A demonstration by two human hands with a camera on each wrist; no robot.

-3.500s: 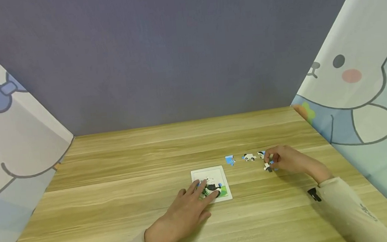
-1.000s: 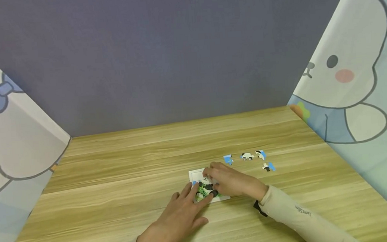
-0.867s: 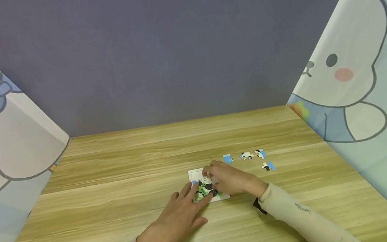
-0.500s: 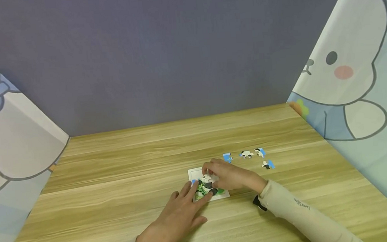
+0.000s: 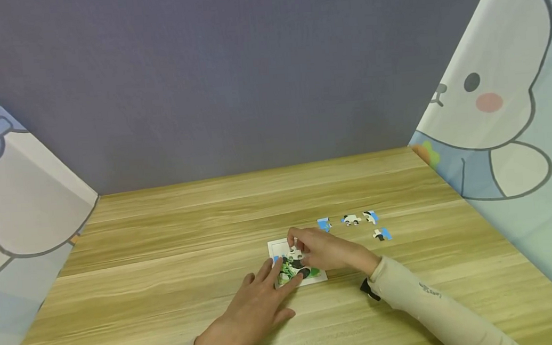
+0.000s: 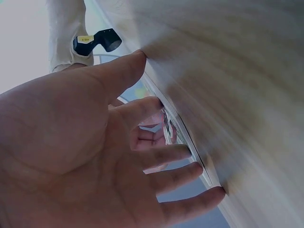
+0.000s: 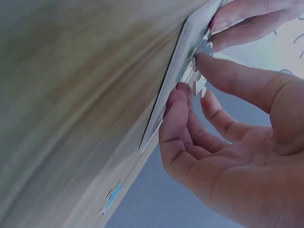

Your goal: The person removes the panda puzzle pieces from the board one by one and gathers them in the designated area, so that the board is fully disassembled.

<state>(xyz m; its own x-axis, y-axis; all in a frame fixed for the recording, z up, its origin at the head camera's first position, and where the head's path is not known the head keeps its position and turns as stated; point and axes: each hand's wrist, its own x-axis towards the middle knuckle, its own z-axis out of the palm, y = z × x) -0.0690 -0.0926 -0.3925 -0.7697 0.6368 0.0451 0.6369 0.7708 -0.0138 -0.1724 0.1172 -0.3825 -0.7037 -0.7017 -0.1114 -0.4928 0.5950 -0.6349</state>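
Head view puts the piece over the middle of the tray, pinched by the right hand; right wrist view shows it between thumb and fingertips, though whether it is seated I cannot tell. Lower it level, line its tabs up with the laid pieces just nearer, and press straight down only when the edges match; forcing it askew could lift its neighbours. The left hand grasps nothing: straight, spread fingers rest at the tray's near left, a useful brace if light. Beyond, four loose pieces lie on the table, the nearest just past the right hand's knuckles, so avoid brushing it.
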